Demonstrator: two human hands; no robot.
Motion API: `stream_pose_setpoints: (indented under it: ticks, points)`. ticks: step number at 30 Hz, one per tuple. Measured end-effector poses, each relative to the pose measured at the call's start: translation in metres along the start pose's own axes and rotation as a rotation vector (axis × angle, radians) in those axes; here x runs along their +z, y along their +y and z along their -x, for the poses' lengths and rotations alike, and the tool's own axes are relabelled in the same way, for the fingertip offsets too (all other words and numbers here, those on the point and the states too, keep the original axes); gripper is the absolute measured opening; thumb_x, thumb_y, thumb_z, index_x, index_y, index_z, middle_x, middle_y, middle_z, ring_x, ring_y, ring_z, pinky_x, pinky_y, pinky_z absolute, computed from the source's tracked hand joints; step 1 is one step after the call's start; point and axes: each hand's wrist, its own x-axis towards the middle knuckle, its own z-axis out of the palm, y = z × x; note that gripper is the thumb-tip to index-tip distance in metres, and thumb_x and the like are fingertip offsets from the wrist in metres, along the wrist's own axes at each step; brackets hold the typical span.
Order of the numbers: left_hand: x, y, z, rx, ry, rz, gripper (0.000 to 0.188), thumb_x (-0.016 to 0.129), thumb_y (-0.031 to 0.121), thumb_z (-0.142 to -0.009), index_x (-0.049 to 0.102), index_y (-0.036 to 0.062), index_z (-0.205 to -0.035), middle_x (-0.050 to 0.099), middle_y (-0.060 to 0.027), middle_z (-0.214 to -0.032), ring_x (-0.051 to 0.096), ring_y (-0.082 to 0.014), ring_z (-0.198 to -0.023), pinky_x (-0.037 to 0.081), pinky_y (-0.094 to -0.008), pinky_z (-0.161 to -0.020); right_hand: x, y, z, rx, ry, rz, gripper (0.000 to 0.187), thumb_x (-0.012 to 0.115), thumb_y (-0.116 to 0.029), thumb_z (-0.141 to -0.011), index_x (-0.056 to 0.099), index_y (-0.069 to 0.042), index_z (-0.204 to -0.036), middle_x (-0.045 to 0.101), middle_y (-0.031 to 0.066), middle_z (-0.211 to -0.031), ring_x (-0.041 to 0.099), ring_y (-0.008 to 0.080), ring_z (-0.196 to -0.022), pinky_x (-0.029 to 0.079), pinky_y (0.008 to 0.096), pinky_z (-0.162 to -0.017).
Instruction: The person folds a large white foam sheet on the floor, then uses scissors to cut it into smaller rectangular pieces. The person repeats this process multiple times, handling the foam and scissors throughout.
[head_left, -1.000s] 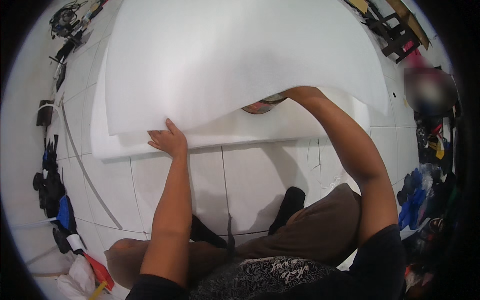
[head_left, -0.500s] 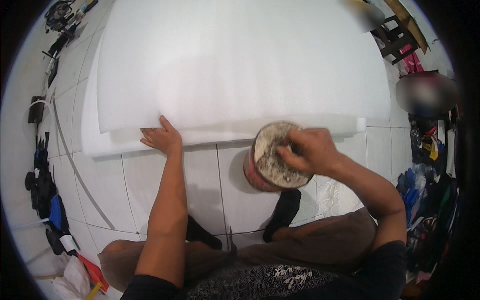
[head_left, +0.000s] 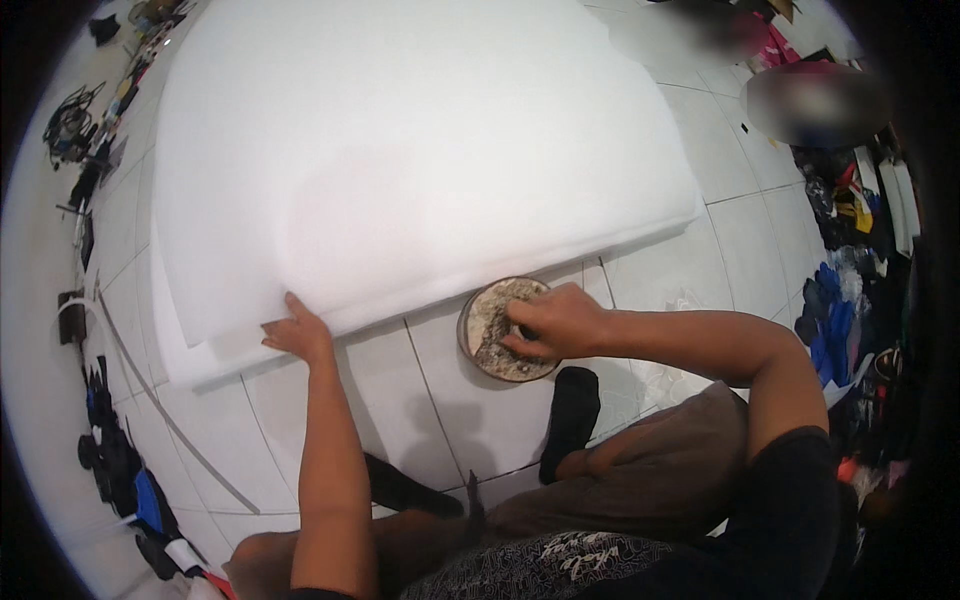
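A large white foam-like sheet [head_left: 430, 160] lies over a thicker white layer [head_left: 195, 372] on the floor. My left hand [head_left: 302, 332] rests at the sheet's near left edge, its fingers spread. Beside the near edge, right of centre, stands a round can [head_left: 486, 335] with a crusted, grey-beige top. My right hand [head_left: 562, 322] is closed at the top of this can, fingers curled. Which part the fingers grip is hidden under them.
White floor tiles [head_left: 385, 385] stretch around the sheet. My socked foot [head_left: 572, 410] is just below the can. Dark and blue items [head_left: 828, 320] are heaped along the right side. A thin pale strip [head_left: 185, 440] and black items [head_left: 112, 440] lie at the left.
The can, raised and tilted under my right hand before, is now lower and further left, near the floor. The view has shifted and turned. My left hand stays at the sheet's edge.
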Motion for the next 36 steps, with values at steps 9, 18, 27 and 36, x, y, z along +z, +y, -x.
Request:
stream_pose_setpoints:
  ticks: [9, 18, 27, 36]
  points:
    - [0.004, -0.036, -0.007, -0.177, -0.035, 0.201, 0.054, 0.066, 0.038, -0.087, 0.059, -0.0130, -0.103, 0.058, -0.0265, -0.106, 0.053, -0.0344, -0.087, 0.046, -0.0454, -0.085, -0.045, 0.029, -0.013, 0.009, -0.346, -0.433, 0.054, 0.069, -0.055, -0.077, 0.060, -0.006, -0.096, 0.063, 0.0127, -0.076, 0.063, 0.0259, -0.072, 0.048, 0.0381, -0.062]
    - [-0.018, -0.004, -0.002, -0.350, -0.143, 0.321, 0.048, 0.074, 0.033, -0.080, 0.058, -0.0111, -0.089, 0.062, -0.0214, -0.099, 0.060, -0.0278, -0.082, 0.051, -0.0382, -0.077, -0.089, 0.265, 0.114, 1.320, 0.338, 0.278, 0.076, 0.065, -0.065, -0.073, 0.058, -0.005, -0.119, 0.057, 0.0142, -0.121, 0.054, 0.0264, -0.115, 0.045, 0.0448, -0.092]
    - [-0.045, 0.004, -0.010, -0.472, -0.314, 0.596, 0.041, 0.075, 0.023, -0.077, 0.060, -0.0088, -0.099, 0.064, -0.0138, -0.098, 0.060, -0.0247, -0.083, 0.050, -0.0391, -0.076, -0.070, 0.318, 0.145, 1.335, 0.535, -0.182, 0.070, 0.069, -0.057, -0.077, 0.055, -0.002, -0.116, 0.060, 0.0153, -0.119, 0.057, 0.0290, -0.111, 0.045, 0.0384, -0.094]
    - [-0.040, 0.003, -0.012, -0.524, -0.167, 0.866, 0.039, 0.069, 0.022, -0.082, 0.059, -0.0080, -0.103, 0.059, -0.0155, -0.112, 0.058, -0.0264, -0.098, 0.048, -0.0385, -0.088, -0.054, 0.365, 0.161, 1.329, 0.587, -0.210, 0.055, 0.066, -0.046, -0.084, 0.058, 0.000, -0.112, 0.063, 0.0197, -0.114, 0.060, 0.0321, -0.107, 0.046, 0.0399, -0.091]
